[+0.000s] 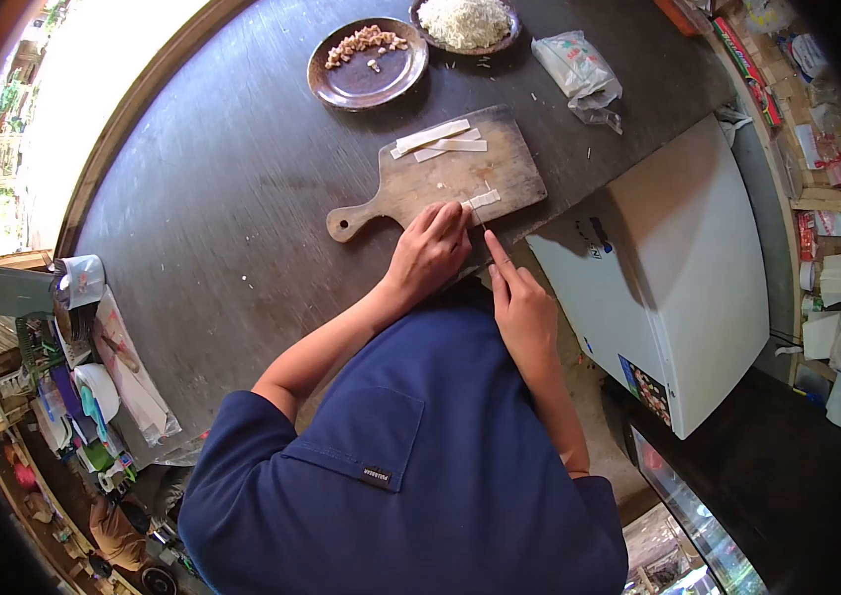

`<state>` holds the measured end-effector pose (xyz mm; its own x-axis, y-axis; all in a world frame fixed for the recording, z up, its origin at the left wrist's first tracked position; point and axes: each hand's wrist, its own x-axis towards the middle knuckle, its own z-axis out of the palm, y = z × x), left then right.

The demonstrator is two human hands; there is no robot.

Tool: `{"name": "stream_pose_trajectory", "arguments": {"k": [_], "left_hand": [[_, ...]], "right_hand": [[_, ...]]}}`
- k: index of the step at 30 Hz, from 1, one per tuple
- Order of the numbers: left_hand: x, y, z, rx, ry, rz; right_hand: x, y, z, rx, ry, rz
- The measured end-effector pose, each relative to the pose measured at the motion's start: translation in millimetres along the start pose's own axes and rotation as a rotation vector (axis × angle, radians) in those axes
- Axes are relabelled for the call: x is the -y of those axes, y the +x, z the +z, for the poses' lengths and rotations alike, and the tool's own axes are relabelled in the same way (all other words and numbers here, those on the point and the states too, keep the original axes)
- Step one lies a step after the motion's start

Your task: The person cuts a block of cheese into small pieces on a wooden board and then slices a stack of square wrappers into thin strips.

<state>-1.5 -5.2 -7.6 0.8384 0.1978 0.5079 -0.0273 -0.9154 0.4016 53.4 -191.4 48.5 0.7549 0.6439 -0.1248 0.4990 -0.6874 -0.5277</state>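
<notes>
A wooden cutting board (440, 178) with a handle lies on the dark round table (242, 198). Flat white dough strips (437, 139) rest on its far part. A short white strip (483, 199) lies at its near edge. My left hand (428, 254) presses down on the board right beside that short strip, fingers curled together on it. My right hand (519, 307) is at the board's near corner with its index finger stretched forward along what looks like a thin knife; the blade is mostly hidden.
A brown plate (361, 79) with chopped brownish bits and a bowl of shredded white food (464, 22) stand at the far side. A plastic bag (579, 69) lies to the right. A white chest appliance (678, 268) stands right of the table. Cluttered shelves fill the left.
</notes>
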Motion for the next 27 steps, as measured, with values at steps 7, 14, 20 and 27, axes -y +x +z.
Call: {"name": "stream_pose_trajectory", "arguments": {"k": [7, 14, 20, 27], "left_hand": [[0.8, 0.3, -1.0, -0.016, 0.004, 0.000], [0.5, 0.0, -1.6, -0.027, -0.006, -0.020], [-2.4, 0.0, -2.3, -0.033, 0.001, -0.030], [0.7, -1.4, -1.2, -0.024, 0.003, -0.006]], "right_hand": [[-3.0, 2.7, 9.3, 0.010, 0.017, 0.003], [-1.6, 15.5, 11.1, -0.033, 0.052, -0.037], [-2.6, -3.0, 3.1, 0.022, -0.004, -0.008], [1.6, 20.0, 15.1, -0.027, 0.020, -0.054]]}}
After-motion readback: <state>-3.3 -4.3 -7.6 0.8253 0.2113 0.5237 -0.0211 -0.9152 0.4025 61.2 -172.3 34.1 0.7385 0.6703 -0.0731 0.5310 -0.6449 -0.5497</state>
